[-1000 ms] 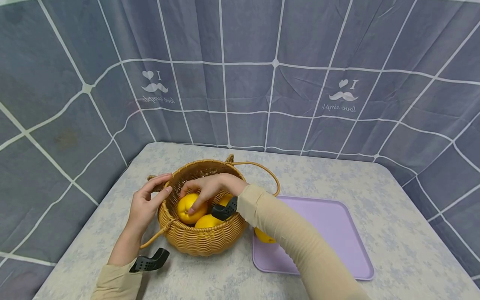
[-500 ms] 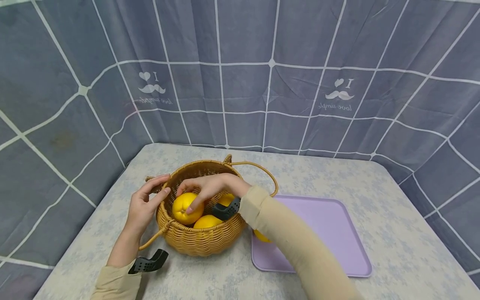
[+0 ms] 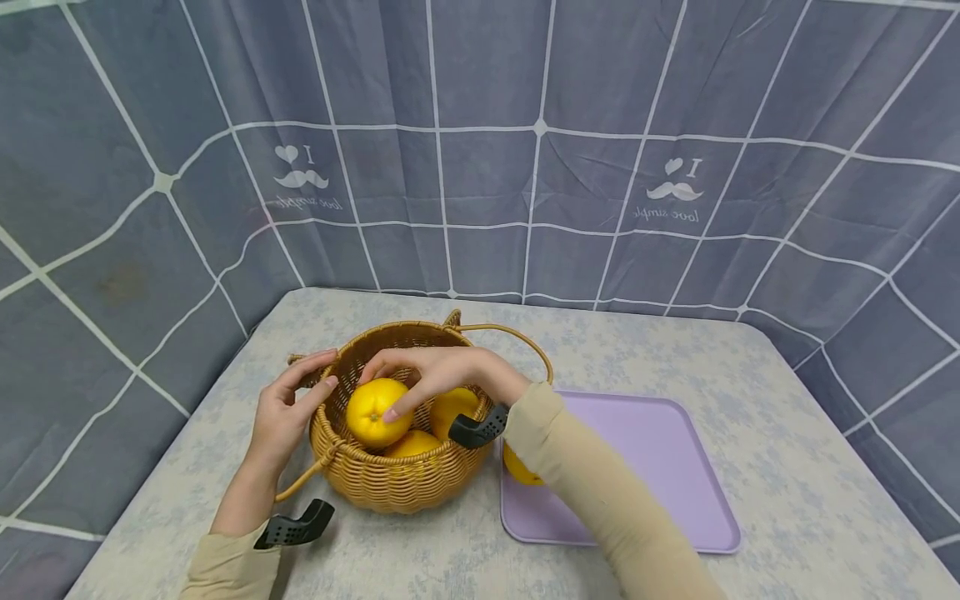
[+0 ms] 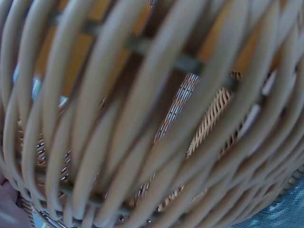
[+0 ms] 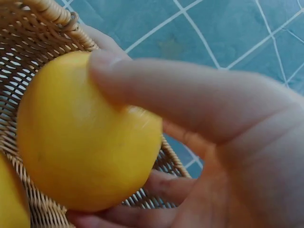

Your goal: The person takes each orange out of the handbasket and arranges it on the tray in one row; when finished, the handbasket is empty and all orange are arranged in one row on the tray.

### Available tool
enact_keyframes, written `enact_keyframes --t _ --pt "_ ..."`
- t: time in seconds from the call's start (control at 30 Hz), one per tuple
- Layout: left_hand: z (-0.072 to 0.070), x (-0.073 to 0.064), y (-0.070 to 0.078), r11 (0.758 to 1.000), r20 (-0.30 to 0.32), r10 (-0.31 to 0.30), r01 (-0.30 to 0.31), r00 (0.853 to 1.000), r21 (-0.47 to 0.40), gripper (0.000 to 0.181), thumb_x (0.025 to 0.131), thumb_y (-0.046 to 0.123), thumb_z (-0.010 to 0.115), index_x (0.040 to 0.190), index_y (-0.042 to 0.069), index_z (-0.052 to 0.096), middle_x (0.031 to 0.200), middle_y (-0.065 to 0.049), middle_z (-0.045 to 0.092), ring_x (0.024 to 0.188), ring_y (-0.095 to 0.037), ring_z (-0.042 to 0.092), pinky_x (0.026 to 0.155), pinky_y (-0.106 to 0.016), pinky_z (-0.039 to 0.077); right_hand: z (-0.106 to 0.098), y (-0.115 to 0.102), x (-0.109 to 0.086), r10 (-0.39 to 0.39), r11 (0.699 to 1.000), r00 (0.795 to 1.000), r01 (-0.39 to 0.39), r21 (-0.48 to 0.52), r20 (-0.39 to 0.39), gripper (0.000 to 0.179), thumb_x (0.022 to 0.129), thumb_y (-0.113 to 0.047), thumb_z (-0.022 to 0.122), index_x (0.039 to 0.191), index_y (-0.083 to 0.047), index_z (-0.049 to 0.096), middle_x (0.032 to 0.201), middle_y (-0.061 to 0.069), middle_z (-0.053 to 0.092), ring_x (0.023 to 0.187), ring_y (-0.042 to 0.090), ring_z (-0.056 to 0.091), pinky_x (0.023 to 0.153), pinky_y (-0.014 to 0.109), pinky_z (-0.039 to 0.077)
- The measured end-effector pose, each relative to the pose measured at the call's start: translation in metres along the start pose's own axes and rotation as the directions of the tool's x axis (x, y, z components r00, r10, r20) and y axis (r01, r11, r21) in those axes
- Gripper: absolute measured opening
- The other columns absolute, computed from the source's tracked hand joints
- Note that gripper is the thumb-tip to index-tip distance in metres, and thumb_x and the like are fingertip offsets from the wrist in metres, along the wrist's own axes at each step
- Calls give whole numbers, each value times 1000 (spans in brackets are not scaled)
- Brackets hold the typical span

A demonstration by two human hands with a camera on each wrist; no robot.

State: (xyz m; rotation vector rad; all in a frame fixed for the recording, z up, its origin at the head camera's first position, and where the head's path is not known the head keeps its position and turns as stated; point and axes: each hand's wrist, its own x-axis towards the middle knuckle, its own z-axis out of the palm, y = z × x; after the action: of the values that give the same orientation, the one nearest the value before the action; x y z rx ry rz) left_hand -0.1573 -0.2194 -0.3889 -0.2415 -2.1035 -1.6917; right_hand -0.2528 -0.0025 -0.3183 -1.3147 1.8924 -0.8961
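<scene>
A round wicker basket (image 3: pixel 405 487) stands on the table, left of centre in the head view. My left hand (image 3: pixel 279 414) grips its left rim. The left wrist view is filled by the woven wall (image 4: pixel 142 118), with a bit of the hand at the lower left edge. My right hand (image 3: pixel 442 372) reaches into the basket from the right and holds a yellow orange (image 3: pixel 377 414), thumb on the near side and fingers behind it. In the right wrist view the held orange (image 5: pixel 90 137) sits close to the wicker wall. Beneath and beside it lie two more oranges (image 3: pixel 414 444).
A lilac tray (image 3: pixel 652 467) lies to the right of the basket. On its left end rests another orange (image 3: pixel 519 467), partly covered by the right sleeve. One thin basket handle (image 3: pixel 525 337) arches out to the right. Behind the table hangs a grey-blue checked curtain (image 3: pixel 480 183).
The right hand has lifted the orange slightly, and its wrist has moved right, showing more of the orange at the basket's right side. The left hand stays at the rim.
</scene>
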Motion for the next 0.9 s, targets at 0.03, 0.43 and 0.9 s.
enact_keyframes --t 0.03,0.43,0.9 --pt "0 0 0 1000 0 -1 1 1000 1 33 93 6 58 125 -2 58 124 6 57 105 -9 49 88 -16 38 0 0 -3 -14 1000 1000 14 7 -13 51 83 -20 71 128 -16 48 127 -2 49 117 7 44 95 26 40" --pt "1 0 0 1000 -4 -5 5 1000 2 34 93 7 58 125 -3 57 122 12 57 107 -7 48 90 -15 36 -4 -4 -52 -39 976 963 94 196 -267 53 87 -14 66 135 -18 42 135 4 46 110 18 56 92 33 45" --pt "1 0 0 1000 -2 -10 10 1000 -10 34 93 6 58 125 -4 56 122 12 56 107 -7 48 88 -16 36 -4 12 -125 -20 968 856 145 203 -517 58 86 -25 68 136 -13 40 137 9 41 106 31 56 87 42 48"
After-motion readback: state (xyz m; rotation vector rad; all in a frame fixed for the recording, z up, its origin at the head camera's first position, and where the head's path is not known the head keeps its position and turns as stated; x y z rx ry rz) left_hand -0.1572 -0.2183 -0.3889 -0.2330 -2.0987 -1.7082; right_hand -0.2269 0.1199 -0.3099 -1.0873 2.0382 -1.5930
